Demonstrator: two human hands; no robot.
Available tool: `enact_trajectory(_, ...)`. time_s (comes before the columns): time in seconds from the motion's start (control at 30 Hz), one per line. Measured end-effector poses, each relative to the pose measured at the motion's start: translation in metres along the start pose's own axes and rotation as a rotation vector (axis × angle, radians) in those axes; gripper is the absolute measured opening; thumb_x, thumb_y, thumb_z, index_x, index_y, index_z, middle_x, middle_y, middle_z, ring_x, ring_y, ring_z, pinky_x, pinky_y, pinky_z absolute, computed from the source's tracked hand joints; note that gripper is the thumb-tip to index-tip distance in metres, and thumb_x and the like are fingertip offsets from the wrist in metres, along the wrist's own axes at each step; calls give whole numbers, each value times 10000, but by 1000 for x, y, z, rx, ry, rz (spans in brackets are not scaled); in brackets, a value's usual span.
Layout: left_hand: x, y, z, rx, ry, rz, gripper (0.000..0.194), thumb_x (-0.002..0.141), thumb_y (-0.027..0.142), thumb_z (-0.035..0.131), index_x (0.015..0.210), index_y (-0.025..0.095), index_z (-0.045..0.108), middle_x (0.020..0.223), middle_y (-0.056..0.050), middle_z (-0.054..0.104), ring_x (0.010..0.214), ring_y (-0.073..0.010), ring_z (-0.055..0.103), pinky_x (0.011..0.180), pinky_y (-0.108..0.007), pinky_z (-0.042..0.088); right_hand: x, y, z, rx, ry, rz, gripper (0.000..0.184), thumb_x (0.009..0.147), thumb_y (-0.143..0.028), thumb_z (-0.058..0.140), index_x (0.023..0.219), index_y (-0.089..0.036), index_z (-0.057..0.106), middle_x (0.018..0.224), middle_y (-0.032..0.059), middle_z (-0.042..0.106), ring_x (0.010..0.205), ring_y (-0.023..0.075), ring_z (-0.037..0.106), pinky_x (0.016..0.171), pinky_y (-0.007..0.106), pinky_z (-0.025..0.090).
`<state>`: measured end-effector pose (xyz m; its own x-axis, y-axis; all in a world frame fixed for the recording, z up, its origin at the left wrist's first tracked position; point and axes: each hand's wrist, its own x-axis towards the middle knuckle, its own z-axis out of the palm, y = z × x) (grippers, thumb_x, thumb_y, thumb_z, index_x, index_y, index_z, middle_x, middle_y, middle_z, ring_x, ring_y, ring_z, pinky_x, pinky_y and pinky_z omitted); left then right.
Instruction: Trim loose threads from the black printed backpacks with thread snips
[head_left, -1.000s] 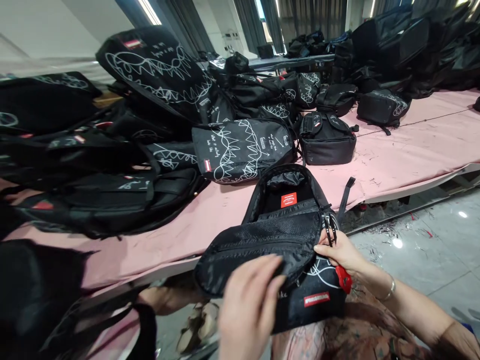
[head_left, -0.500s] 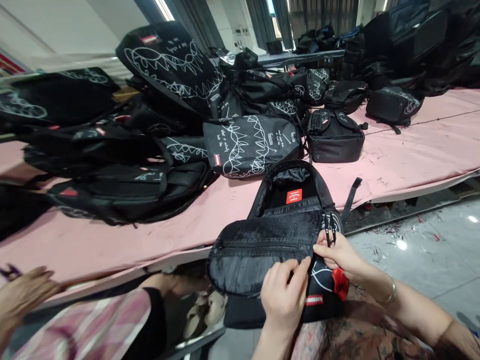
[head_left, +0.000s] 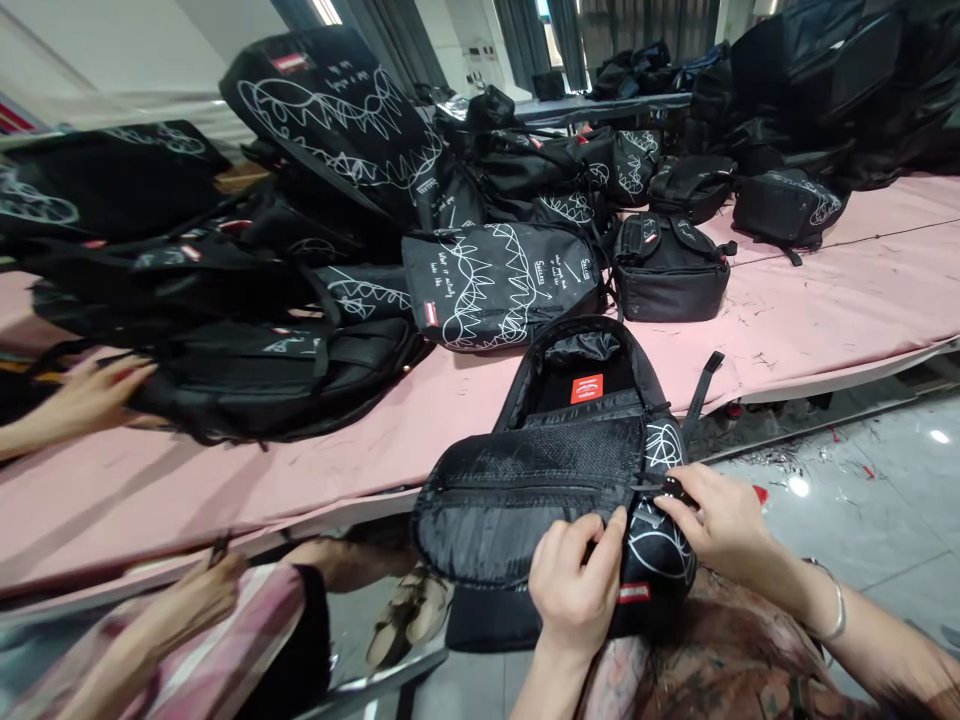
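A black backpack (head_left: pixel 517 625) with white scribble print lies unzipped at the table edge and over my lap, its front flap (head_left: pixel 495 545) folded down to show the mesh and lining. My left hand (head_left: pixel 576 580) is closed on the flap's right edge, pinching the fabric near the seam. Beside it, my right hand (head_left: pixel 716 515) grips what looks like dark thread snips (head_left: pixel 646 484), their tips at the zip seam. A red bit (head_left: pixel 761 495) shows behind that hand. The fingers partly hide the tool.
More printed black backpacks crowd the pink-covered table (head_left: pixel 450 400), one backpack (head_left: pixel 502 290) lying just beyond mine. At left, a co-worker's hand (head_left: pixel 105 395) touches another bag (head_left: pixel 247 380); their other hand (head_left: pixel 206 595) rests near the table edge. Thread scraps lie on the floor (head_left: pixel 862 520).
My right hand has shifted slightly right and turned, swinging the tool from upright to pointing left. My left hand keeps its pinch. A co-worker's hand has reached a bag at left.
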<state>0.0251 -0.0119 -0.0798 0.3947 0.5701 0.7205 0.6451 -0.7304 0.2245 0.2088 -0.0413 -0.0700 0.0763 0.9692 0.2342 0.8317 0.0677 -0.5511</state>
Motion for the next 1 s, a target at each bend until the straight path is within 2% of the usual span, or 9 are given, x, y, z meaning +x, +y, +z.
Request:
enact_trajectory(0.17, -1, 0, 0, -1, -10, 8, 295, 736, 56, 579, 988, 201, 633, 694, -41, 571, 603, -120, 432, 553, -240, 345, 1, -2, 1, -65, 1, -5, 253, 885, -370, 435, 904, -178, 599, 827, 92, 629, 763, 209, 579, 643, 295, 376)
enact_trajectory(0.27, -1, -1, 2, -4, 1, 23, 275, 747, 69, 569, 978, 201, 639, 685, -37, 572, 600, -119, 437, 549, -236, 348, 3, -5, 1, 30, 0, 9, 256, 872, -386, 451, 873, -177, 598, 811, 86, 616, 737, 196, 561, 631, 287, 371)
enact_trajectory(0.37, -1, -1, 3, -13, 13, 32, 252, 752, 81, 573, 969, 194, 637, 683, -32, 571, 595, -115, 428, 544, -230, 346, 6, -6, 2, 415, -64, 59, 312, 867, -452, 434, 783, -182, 565, 689, 31, 558, 584, 132, 492, 532, 245, 349)
enact_trajectory(0.47, -2, -1, 3, -43, -6, 36, 242, 748, 74, 583, 962, 177, 629, 700, -37, 573, 603, -116, 421, 548, -231, 350, 10, -6, 1, 917, -137, 132, 418, 876, -537, 352, 721, -179, 501, 542, -37, 408, 421, 76, 316, 405, 208, 263)
enact_trajectory(0.53, -2, -1, 2, -57, -18, 27, 246, 742, 63, 587, 960, 169, 624, 709, -42, 573, 612, -121, 424, 552, -234, 354, 14, -5, 0, 1023, -116, 140, 397, 868, -525, 392, 745, -170, 520, 577, -28, 431, 449, 74, 347, 415, 199, 290)
enact_trajectory(0.63, -3, -1, 2, -60, -19, 13, 254, 735, 53, 591, 961, 166, 619, 721, -48, 574, 620, -126, 426, 556, -238, 358, 19, -1, 1, 898, -41, 124, 269, 815, -433, 543, 878, -177, 601, 789, 29, 582, 677, 129, 523, 585, 229, 427)
enact_trajectory(0.73, -4, -1, 4, -57, -26, 16, 261, 729, 54, 601, 963, 169, 616, 717, -45, 576, 612, -125, 418, 551, -238, 354, 26, 2, 7, 763, -3, 100, 285, 741, -351, 645, 986, -206, 636, 900, 43, 636, 791, 173, 577, 674, 274, 466)
enact_trajectory(0.9, -4, 2, 7, -56, 3, 40, 262, 715, 50, 617, 950, 168, 611, 707, -42, 580, 613, -125, 406, 544, -237, 346, 36, 5, 16, 589, -33, -113, 139, 738, -205, 643, 866, -206, 698, 725, 22, 626, 653, 133, 564, 582, 232, 434)
enact_trajectory(1.0, -3, 3, 8, -55, 12, 35, 257, 712, 46, 619, 938, 170, 611, 711, -40, 584, 618, -124, 410, 550, -237, 353, 36, 4, 18, 497, -32, -183, 180, 758, -95, 545, 796, -199, 688, 688, 14, 592, 645, 122, 544, 584, 223, 406)
